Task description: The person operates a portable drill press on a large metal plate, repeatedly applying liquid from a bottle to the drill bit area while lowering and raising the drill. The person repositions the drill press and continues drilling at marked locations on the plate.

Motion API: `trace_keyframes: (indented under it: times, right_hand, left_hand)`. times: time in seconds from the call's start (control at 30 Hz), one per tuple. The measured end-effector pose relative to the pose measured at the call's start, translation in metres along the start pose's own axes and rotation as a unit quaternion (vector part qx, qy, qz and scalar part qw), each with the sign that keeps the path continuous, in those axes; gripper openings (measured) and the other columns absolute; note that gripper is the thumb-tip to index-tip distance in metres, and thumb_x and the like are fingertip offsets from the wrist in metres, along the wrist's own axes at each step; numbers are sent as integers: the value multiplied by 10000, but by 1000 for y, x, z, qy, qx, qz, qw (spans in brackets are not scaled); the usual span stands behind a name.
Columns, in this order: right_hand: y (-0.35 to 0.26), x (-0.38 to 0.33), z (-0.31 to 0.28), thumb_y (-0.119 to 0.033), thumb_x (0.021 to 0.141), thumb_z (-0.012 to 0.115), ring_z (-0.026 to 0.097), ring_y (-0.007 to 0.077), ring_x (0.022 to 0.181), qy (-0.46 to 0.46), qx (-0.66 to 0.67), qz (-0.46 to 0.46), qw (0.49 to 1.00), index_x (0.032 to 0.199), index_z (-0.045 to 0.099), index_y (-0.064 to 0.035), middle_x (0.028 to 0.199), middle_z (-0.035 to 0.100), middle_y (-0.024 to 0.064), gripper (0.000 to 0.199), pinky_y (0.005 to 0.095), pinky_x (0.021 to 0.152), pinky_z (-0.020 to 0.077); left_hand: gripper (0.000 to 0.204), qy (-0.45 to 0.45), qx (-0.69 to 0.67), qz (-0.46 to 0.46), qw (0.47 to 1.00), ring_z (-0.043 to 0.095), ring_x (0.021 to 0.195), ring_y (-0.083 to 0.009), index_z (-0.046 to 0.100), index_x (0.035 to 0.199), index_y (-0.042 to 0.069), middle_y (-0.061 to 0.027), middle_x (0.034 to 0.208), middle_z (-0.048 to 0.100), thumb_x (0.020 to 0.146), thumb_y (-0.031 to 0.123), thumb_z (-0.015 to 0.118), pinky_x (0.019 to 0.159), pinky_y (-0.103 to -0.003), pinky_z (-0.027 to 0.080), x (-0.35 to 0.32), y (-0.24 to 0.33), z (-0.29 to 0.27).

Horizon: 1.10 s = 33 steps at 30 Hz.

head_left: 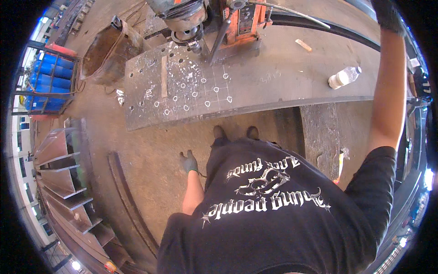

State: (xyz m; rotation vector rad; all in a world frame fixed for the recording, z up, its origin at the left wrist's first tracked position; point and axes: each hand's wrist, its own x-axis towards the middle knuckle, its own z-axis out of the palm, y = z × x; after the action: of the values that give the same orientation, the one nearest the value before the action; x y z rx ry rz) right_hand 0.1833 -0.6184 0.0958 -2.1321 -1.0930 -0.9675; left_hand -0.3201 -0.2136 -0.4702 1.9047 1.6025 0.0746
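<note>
My left hand [189, 162], in a grey glove, hangs beside my body with its fingers apart and nothing in them. My right arm reaches up along the right side, and my right hand [388, 18], in a dark glove, is at the top edge; its fingers cannot be made out. Before me lies a large steel plate [283, 84] with drilled holes and white chalk circles at its left part. An orange drilling machine [244, 23] stands on it, its grey drill head [185, 23] hanging over the plate. A flat metal strip [164, 76] lies near the holes.
A clear bottle with white contents [344, 77] lies on the plate's right part. A rusty metal bin [107, 52] stands at the far left, near a rack of blue cylinders [51, 82]. Steel beams [68, 182] line the left side; a long bar [130, 201] lies on the floor.
</note>
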Motion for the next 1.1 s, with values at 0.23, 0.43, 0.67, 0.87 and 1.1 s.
trace_keyframes:
  times: [0.23,0.43,0.67,0.87,1.1]
  right_hand:
    - [89,-214,55,-282,1035,674,589,116,713,125,123,379,909,1027,602,-96,884,596,25,200,311,637,504]
    - [66,-396,110,-422,901,798,686,273,934,258,78,676,686,1130,675,-2,982,713,151,494,408,809,549]
    - [149,-409,93,-338,588,986,646,372,1261,266,-19,647,715,1463,530,-4,1346,652,242,1042,439,1076,524]
    - [158,-383,77,-526,710,918,650,390,1271,90,-15,717,691,1480,486,-38,1341,682,222,1009,457,1074,509]
    - [80,-419,81,-461,804,923,722,233,1072,152,154,636,741,1429,587,-43,1233,729,131,824,392,928,593]
  left_hand:
    - [587,25,-382,153,911,539,1364,-251,438,1536,-74,-153,1523,528,1076,265,568,1151,-396,444,21,185,-72]
    - [491,175,-150,588,775,543,1342,-310,639,1372,-44,-201,1406,639,1092,349,545,1157,-435,400,-76,483,-222]
    - [644,-38,-339,704,623,465,1471,-259,423,1598,-9,-158,1605,482,1117,410,509,1249,-411,317,-155,682,-278]
    - [452,-86,-203,790,572,569,1356,-229,589,1472,-12,-124,1428,640,1121,262,511,1181,-379,396,-184,717,-297]
    - [373,72,-106,883,452,654,1100,-198,646,1344,11,-112,1170,698,1100,268,532,980,-361,500,-152,723,-284]
